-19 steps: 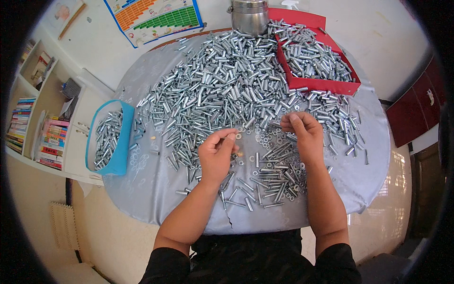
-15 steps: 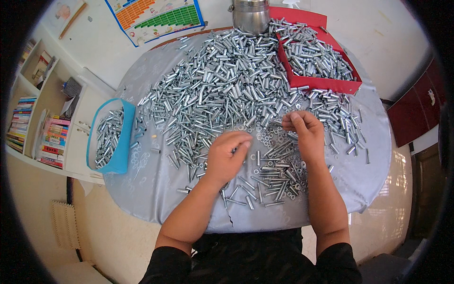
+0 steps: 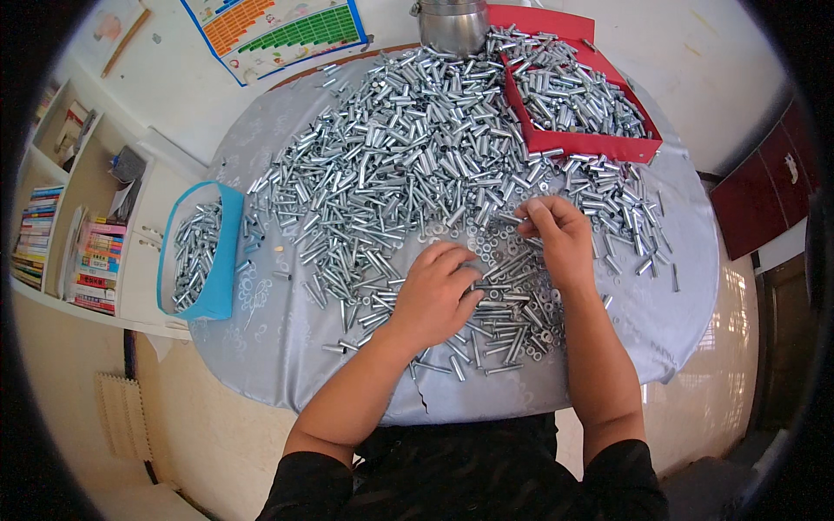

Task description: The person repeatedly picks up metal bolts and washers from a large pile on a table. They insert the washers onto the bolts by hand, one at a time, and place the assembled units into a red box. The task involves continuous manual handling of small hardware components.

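A large heap of silver bolts and metal sleeves (image 3: pixel 391 156) covers the far and middle table. My left hand (image 3: pixel 437 297) is low over the near pile of bolts (image 3: pixel 504 334), its fingers bent together and the thumb close to them. Whatever is between its fingertips is hidden. Farther right, my right hand (image 3: pixel 560 239) is closed in a pinch above the loose washers (image 3: pixel 486 247). Its thumb and forefinger meet at the edge of the heap, and what they hold is too small to make out.
A red box (image 3: pixel 599 146) full of metal sleeves stands at the back right, beside a steel pot (image 3: pixel 453 28). On the left is a blue fabric basket (image 3: pixel 228 260) with more metal parts. The grey tablecloth (image 3: pixel 261 365) has a small tear near the front edge.
My left hand has moved right and slightly down, toward the near bolts and washers. My right hand remains pinched in almost the same place. The whole view has shifted slightly.
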